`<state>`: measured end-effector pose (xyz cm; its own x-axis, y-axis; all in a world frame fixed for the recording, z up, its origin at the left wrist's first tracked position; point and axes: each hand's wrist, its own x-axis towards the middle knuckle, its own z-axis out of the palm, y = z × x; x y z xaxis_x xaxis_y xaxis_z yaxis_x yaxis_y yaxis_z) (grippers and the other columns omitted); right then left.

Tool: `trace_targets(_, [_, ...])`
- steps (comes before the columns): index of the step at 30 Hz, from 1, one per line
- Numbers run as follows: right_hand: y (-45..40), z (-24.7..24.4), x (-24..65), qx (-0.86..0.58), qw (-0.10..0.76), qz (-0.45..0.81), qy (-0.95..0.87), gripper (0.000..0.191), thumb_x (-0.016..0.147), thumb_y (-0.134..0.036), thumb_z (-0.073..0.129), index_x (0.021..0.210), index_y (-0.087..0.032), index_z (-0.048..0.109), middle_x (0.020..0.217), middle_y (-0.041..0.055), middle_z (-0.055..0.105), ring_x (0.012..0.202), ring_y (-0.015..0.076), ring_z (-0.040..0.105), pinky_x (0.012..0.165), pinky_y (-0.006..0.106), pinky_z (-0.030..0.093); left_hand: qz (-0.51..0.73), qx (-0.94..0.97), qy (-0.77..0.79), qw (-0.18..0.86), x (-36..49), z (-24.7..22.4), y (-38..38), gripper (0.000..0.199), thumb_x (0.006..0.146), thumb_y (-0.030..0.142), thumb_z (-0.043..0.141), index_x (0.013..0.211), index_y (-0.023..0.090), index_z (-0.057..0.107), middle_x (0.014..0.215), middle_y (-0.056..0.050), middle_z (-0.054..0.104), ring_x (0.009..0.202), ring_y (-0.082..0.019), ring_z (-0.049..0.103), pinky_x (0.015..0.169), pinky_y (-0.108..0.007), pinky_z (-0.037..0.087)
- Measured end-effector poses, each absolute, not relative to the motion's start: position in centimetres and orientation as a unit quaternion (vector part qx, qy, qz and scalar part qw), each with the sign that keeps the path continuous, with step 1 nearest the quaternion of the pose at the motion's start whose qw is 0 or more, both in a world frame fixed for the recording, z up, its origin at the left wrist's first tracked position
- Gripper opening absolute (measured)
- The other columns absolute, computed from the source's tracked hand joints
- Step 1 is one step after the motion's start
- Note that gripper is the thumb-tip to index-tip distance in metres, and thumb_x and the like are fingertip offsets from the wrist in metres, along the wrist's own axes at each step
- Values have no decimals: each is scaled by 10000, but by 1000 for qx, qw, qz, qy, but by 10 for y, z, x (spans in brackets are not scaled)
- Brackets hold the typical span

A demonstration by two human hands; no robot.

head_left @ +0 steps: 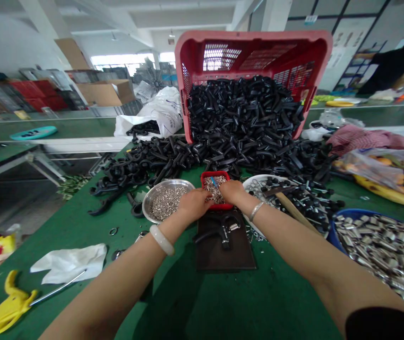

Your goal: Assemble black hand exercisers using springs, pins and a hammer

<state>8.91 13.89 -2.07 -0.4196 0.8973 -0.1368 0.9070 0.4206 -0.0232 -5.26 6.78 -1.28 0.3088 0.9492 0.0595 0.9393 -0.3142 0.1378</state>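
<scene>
Both hands meet at a small red tray (227, 206) full of tiny metal pins. My left hand (195, 204) reaches over its left side, fingers pinched together at the pins; anything between them is hidden. My right hand (233, 191) is closed at the right side, its fingertips partly hidden. A small blue piece (213, 181) shows beside those fingertips; whether they grip it I cannot tell. Just below the tray, a black plastic handle assembly (219, 232) with a metal spring (234, 227) lies on a dark square plate (223, 262).
A metal bowl (146, 208) of small metal rings stands left of the tray. Behind, a red crate (253, 36) spills black handles (247, 113). At right are a hammer (296, 210) over bolts and a blue basin (334, 236) of springs. A yellow tool (8, 307) lies front left.
</scene>
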Motion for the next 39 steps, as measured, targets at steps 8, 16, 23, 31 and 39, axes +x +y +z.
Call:
trace_targets(8, [129,-15,113,562,-70,-63,822,204,752,-278,517,855,-170,656,901,90,670,863,190,597,730,262,424,-24,788,615,31,-31,-20,114,259,742,309,551,877,125,672,910,-168,653,893,-285,589,750,-349,443])
trace_targets(16, [84,-27,157,532,-249,-278,760,72,636,-208,595,656,-145,623,637,-2,641,593,110,562,562,202,416,23,767,639,51,-39,-18,105,280,778,422,486,929,249,646,937,-56,661,850,-218,599,695,-296,441])
trace_targets(23, [29,-34,168,529,-132,-173,820,121,712,-194,504,707,-172,622,689,30,635,657,143,568,605,237,394,75,839,503,193,-40,-12,61,201,775,335,487,885,269,642,909,19,669,813,-156,594,671,-248,418])
trace_targets(31, [10,-31,158,534,15,-74,842,154,731,-213,486,790,-173,623,810,99,633,773,219,593,658,291,410,41,808,558,183,-28,-8,48,241,682,298,544,914,259,592,817,23,670,723,-156,605,554,-233,394])
trace_targets(39, [0,-36,144,508,14,-41,860,260,788,-95,392,912,-156,613,860,110,612,809,202,582,676,269,414,19,823,538,179,-21,-1,54,294,645,254,549,937,252,581,805,22,666,706,-156,599,549,-232,396])
